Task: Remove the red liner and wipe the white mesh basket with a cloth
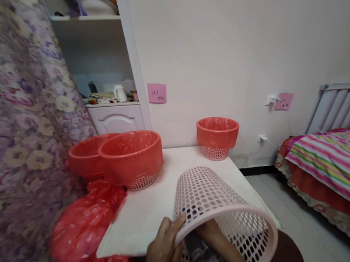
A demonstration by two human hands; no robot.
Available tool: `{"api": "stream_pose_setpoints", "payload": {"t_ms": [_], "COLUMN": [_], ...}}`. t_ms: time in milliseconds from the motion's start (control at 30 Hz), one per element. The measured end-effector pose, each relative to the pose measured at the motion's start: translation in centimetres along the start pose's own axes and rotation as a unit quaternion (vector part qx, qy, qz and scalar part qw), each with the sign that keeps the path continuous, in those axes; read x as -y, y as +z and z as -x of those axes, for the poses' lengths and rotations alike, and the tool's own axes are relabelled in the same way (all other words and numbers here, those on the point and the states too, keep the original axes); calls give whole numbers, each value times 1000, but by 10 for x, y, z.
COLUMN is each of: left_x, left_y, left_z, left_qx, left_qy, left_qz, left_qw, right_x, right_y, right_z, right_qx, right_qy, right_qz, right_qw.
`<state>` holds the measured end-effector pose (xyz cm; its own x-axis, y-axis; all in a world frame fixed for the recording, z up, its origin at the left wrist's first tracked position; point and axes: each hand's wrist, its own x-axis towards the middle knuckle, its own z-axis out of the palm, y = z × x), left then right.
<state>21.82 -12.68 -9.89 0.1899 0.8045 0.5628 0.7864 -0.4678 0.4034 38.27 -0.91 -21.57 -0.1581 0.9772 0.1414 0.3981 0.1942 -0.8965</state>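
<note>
Pink basket (217,199), perforated plastic, lies tipped on its side at near edge of white counter (145,215), base pointing away, open mouth toward the person. L hand (164,253) grips the rim from outside, fingers (176,224) curled over the edge – clamped on the basket. R hand (208,231) reaches inside the mouth; forearm enters from lower right, fingers mostly hidden by the basket wall, can't tell if apart or together. Something dark & grey inside by that hand, too blurred to ID.

Around it: two red-lined baskets (131,155) nested/overlapping on counter's left side, tilted, red bag liners stretched over rims. Third lined basket (216,136) upright at far end of counter, against the wall, well apart from the pink one. Loose red bags (84,223) bunched off the counter's left edge, against floral fabric (7,100).

Writing: pink sticky note (156,93) on wall w/ handwritten digits, approx "293" + a smaller line below, not legible. Second pink note (284,101) further right beside a wall socket, scribble unreadable. No brand marks seen on baskets.

Bkgd: shelf unit (89,20) upper left w/ bowl & wrapped item; striped bed cover (339,161) at right.
</note>
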Motion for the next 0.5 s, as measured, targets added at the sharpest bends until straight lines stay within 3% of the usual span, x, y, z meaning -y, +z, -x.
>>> {"api": "stream_pose_setpoints", "payload": {"t_ms": [200, 367, 500], "left_x": [-7, -25, -30], "left_y": [-4, -21, -26], "left_z": [-18, -45, -60], "left_qx": [26, 23, 40], "left_qy": [10, -22, 18], "left_qz": [6, 50, 69], "left_qw": [1000, 998, 997], "right_x": [-13, 11, 28], "right_y": [-49, -64, -70], "right_z": [6, 5, -22], "right_qx": [-41, -89, -156], "right_qy": [23, -10, -24], "right_qz": [200, 227, 200], "right_qw": [979, 970, 967]}}
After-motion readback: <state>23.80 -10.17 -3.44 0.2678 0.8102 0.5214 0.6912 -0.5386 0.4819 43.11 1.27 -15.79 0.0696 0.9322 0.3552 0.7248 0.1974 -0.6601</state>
